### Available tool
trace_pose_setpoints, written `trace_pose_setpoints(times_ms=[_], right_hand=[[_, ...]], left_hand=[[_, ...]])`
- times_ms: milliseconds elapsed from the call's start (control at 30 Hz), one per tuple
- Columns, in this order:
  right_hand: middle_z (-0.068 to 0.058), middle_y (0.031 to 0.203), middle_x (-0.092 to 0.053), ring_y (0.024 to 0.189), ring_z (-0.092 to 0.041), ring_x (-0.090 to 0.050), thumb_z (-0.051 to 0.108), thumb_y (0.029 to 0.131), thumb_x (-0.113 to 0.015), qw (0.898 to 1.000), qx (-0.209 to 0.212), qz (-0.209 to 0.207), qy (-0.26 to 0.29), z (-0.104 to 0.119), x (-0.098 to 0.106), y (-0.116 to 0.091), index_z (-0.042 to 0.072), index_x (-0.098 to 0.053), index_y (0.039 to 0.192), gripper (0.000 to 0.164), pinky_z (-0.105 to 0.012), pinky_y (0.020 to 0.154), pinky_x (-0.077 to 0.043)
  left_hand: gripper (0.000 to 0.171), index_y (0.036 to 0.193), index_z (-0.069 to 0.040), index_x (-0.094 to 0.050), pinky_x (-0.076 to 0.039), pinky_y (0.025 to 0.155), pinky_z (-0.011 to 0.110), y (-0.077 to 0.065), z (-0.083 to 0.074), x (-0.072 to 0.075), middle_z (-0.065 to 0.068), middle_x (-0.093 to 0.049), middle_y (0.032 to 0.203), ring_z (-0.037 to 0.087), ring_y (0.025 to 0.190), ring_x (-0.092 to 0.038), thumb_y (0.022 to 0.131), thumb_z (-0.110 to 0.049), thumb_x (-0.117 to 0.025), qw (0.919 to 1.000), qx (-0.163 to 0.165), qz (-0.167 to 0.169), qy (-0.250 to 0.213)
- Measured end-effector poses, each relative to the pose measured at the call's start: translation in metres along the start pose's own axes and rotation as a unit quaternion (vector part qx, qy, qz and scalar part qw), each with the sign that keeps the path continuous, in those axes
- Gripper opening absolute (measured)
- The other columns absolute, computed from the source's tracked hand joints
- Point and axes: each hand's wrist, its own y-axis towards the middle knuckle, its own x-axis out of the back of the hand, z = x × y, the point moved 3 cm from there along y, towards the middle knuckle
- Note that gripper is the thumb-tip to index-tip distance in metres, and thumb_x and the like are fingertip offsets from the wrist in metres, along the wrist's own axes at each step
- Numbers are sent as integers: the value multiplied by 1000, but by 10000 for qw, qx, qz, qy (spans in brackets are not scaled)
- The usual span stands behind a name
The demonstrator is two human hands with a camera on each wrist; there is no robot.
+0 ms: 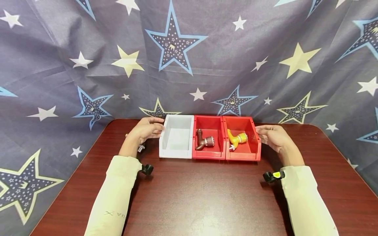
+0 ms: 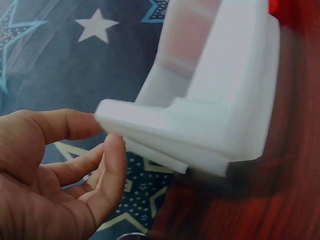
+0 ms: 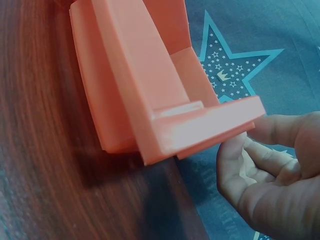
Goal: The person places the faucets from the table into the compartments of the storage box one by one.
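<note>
Three open-front plastic bins stand side by side: a white bin (image 1: 176, 153) on the left, a red bin (image 1: 208, 155) in the middle and an orange-red bin (image 1: 242, 156) on the right. My left hand (image 1: 146, 129) pinches the white bin's outer side edge with thumb and fingertips. At the opposite end, the right hand (image 1: 275, 137) does the same at the orange-red bin's outer edge. Inside the red bin lies a brown elbow-shaped piece (image 1: 201, 143) with a ribbed end. A yellow branched piece (image 1: 235, 139) with a ribbed end lies in the orange-red one.
Beneath everything is a dark red-brown wooden table (image 1: 206, 196). A star-patterned cloth (image 1: 189, 88) hangs right behind its far edge. Beside the left wrist a small metallic piece (image 1: 141, 148) shows partly. Black wrist cameras stick inward from both cuffs.
</note>
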Motion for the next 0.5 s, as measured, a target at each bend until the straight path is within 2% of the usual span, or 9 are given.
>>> trace_pose_setpoints(times_ms=[133,233,400,500], right_hand=[[2,95,-75,85,-10,-71,-1,102,-55,9999,55,36,137,0,0,-1,-18,-49,136,39,-26,78,-59],[2,95,-75,85,-10,-70,0,102,-56,9999,68,15,96,1,0,-2,-17,-51,134,37,-25,77,-59],[4,95,-74,86,-9,-69,2,103,-56,9999,9,-63,-103,0,1,-1,-18,-47,138,42,-24,78,-59],[4,97,-74,87,-9,-70,3,103,-56,9999,-24,-35,-123,-2,1,1,-18,-43,142,46,-24,79,-59]], left_hand=[[54,146,5,-45,-59,87,36,-5,-7,8,10,-65,111,14,80,-67,97,-7,-65,9997,-125,-224,-18],[53,144,5,-46,-60,81,32,-11,-13,16,6,-65,105,14,76,-67,97,-8,-66,9985,-273,-454,131],[47,139,5,-51,-60,71,29,-18,-20,24,7,-65,103,12,74,-65,96,-9,-66,9934,-473,-774,708],[45,136,4,-55,-59,69,31,-21,-22,27,11,-64,105,16,78,-64,96,-12,-67,9843,-587,-1048,1296]])
